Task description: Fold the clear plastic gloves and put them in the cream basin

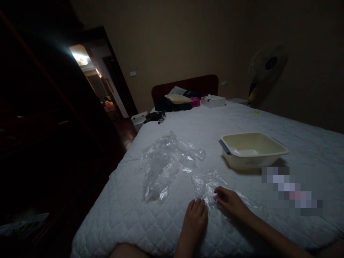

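A crumpled clear plastic bag [208, 181] lies on the white quilted bed cover near the bed's front edge. My left hand [195, 216] rests at its near left side, back upward, fingers close together and curled down at the film. To the right, my right hand [232, 203] is closed over the same bag, thumb and fingers bent toward each other; the exact spot of its grip is hard to make out in the dim light. More crumpled clear plastic [161, 165] is spread out on the left, apart from both hands.
A cream plastic basin [252, 163] with grey handles stands on the bed [118, 208] at right. A pixelated patch [291, 190] hides something nearby. Toward the headboard [185, 82] are a pillow [178, 99], dark cloth, and a white box [213, 101]. A fan [268, 62] stands beyond.
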Demonstrator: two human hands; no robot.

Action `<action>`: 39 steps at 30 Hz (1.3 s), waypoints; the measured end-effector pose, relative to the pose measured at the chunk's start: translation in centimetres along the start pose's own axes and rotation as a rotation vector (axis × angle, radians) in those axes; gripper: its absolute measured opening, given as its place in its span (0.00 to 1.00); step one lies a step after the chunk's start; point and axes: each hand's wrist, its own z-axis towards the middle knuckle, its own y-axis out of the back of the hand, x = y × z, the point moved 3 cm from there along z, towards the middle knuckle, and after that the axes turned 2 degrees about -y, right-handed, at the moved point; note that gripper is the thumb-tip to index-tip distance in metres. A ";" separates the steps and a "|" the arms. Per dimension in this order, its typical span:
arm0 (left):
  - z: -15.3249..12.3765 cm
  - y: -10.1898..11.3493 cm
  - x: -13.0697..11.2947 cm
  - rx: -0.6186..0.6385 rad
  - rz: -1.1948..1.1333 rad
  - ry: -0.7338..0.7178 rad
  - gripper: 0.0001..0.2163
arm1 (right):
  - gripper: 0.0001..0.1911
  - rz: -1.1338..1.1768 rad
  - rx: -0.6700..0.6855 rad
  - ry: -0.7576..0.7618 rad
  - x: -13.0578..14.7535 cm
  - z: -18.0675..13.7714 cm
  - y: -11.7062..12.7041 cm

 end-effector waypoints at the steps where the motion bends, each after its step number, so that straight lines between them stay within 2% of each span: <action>1: 0.0 0.0 0.0 -0.012 0.003 0.013 0.12 | 0.10 -0.005 0.022 0.053 0.1 -0.3 0.2; 5: -0.2 -0.1 0.2 -0.027 0.003 0.036 0.13 | 0.10 -0.131 0.124 0.316 1.0 -2.0 0.7; 8: -0.2 -0.2 0.2 -0.025 -0.012 0.043 0.13 | 0.12 -0.213 0.167 0.429 1.8 -3.1 0.8; 12: -0.2 -0.3 0.2 0.003 -0.019 0.050 0.13 | 0.13 -0.302 0.067 0.503 2.3 -4.0 0.7; 18: -0.3 -0.2 0.1 0.028 -0.008 0.035 0.12 | 0.11 -0.464 -0.184 0.772 2.3 -5.8 -1.0; 22: -0.4 -0.4 0.1 0.036 0.005 0.042 0.11 | 0.11 -0.486 -0.164 0.836 2.8 -6.9 -1.9; 26: -0.3 -0.4 0.1 0.043 0.011 0.047 0.13 | 0.13 -0.414 -0.087 0.811 4.1 -7.3 -1.6; 32: -0.4 -0.4 0.0 0.057 0.014 0.042 0.13 | 0.12 -0.194 0.184 0.602 5.8 -7.2 -0.5; 35: -0.5 -0.4 0.0 0.051 0.001 0.037 0.12 | 0.10 -0.123 0.200 0.486 5.6 -7.1 -0.1; 39: -0.5 -0.4 0.0 0.054 -0.002 0.031 0.11 | 0.10 -0.007 0.123 0.328 4.3 -6.2 0.0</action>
